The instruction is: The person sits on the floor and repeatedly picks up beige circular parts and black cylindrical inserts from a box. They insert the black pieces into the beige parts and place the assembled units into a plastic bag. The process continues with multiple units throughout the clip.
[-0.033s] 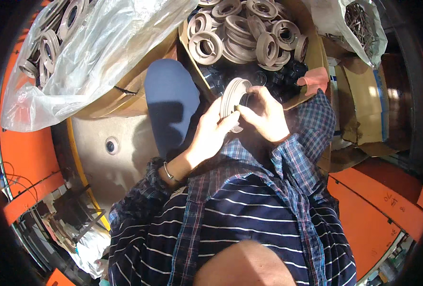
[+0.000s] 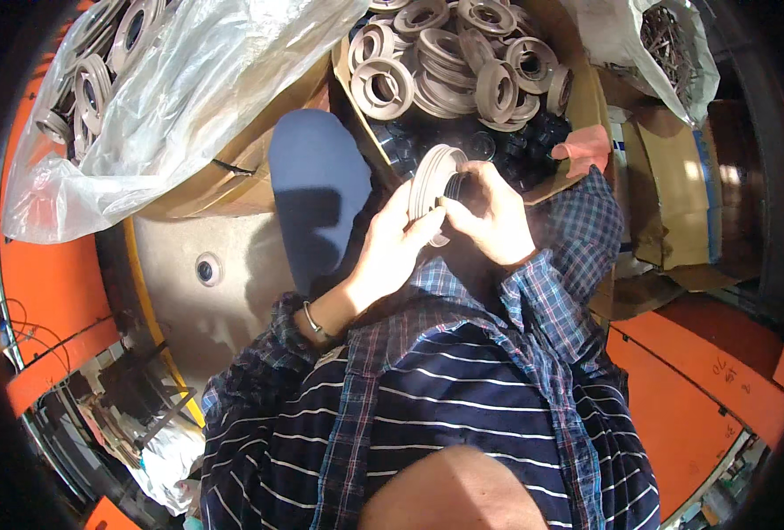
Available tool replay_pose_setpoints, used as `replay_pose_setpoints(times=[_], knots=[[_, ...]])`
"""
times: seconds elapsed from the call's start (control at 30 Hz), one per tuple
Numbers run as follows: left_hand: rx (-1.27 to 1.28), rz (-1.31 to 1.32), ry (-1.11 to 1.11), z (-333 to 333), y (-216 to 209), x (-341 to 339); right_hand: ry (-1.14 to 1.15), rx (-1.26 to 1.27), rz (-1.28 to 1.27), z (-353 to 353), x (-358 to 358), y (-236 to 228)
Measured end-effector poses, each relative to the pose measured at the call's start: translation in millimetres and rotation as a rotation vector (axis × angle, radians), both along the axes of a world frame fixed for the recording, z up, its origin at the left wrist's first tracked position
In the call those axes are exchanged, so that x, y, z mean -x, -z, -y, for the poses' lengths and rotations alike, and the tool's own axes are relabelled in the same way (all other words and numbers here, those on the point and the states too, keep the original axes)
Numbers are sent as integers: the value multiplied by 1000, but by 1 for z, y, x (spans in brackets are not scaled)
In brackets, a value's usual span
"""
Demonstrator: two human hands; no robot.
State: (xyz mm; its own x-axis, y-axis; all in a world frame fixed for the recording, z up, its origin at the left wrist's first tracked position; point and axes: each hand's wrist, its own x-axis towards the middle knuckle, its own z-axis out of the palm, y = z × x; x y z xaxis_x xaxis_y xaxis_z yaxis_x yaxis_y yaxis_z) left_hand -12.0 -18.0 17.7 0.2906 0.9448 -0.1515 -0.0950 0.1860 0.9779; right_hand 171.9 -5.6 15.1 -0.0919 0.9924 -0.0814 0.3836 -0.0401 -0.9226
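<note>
A grey-beige grooved ring (image 2: 426, 181) stands on edge between my two hands above my lap. My left hand (image 2: 385, 247) grips its left and lower side, fingers behind and thumb in front. At the ring's opening, my right hand (image 2: 500, 216) closes thumb and fingers around a small black ribbed round part (image 2: 453, 185). Both thumbs nearly meet at the ring. The right fingers hide much of the black part, so I cannot tell how far it sits inside the ring.
Beyond my hands, a cardboard box (image 2: 593, 66) holds many similar rings (image 2: 440, 53) and black parts (image 2: 480, 144). Clear plastic sheeting (image 2: 206, 88) covers more rings at left. One ring-like piece (image 2: 207, 269) lies on the floor. At right are a cardboard carton (image 2: 674, 194) and a bag of thin pieces (image 2: 666, 49).
</note>
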Motion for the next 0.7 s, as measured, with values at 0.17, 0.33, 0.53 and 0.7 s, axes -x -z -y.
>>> replay_pose_setpoints(times=[0.17,0.33,0.53,0.7], knots=[[366,500,-41,-5,2,2,-146,-349,331,-1,-4,4],[83,-128,31,7,5,-7,221,127,-215,6,10,18],[-472,-368,139,14,12,-13,322,711,-986,5,5,19],[74,46,-42,-4,15,0,39,16,-4,-2,-19,11]])
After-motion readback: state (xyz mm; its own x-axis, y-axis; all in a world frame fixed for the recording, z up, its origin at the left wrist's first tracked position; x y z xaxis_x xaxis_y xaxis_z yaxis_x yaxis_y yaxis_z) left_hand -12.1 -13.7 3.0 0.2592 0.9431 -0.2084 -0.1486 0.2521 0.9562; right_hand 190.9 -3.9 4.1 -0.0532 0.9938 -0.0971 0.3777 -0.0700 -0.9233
